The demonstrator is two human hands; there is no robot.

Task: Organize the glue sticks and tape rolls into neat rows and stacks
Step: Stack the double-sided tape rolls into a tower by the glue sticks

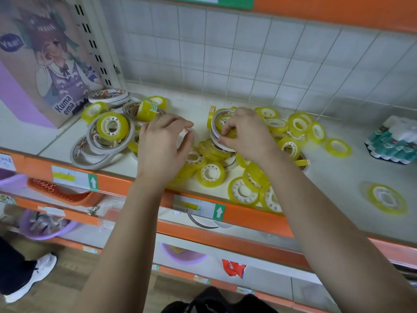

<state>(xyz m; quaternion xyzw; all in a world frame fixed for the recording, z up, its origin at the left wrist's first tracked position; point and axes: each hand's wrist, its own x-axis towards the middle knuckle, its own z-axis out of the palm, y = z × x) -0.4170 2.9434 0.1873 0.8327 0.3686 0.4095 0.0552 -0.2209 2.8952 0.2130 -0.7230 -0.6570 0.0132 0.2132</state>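
Yellow tape rolls [211, 173] lie heaped mid shelf [338, 175]. Left hand [163, 143] pinches a thin white roll [191, 132], right hand [247, 134] grips the white stack [214, 129]. I'd square edges first. Glue sticks [392, 141] sit far right.

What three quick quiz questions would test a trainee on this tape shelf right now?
1. True or false: the glue stick pack lies at the left end of the shelf.
2. The right hand pinches: A) a yellow tape roll atop white rolls; B) the glue sticks; C) a price label.
3. Fill in: the loose small tape rolls are mostly ___ in colour.
Key: 1 false; 2 A; 3 yellow.
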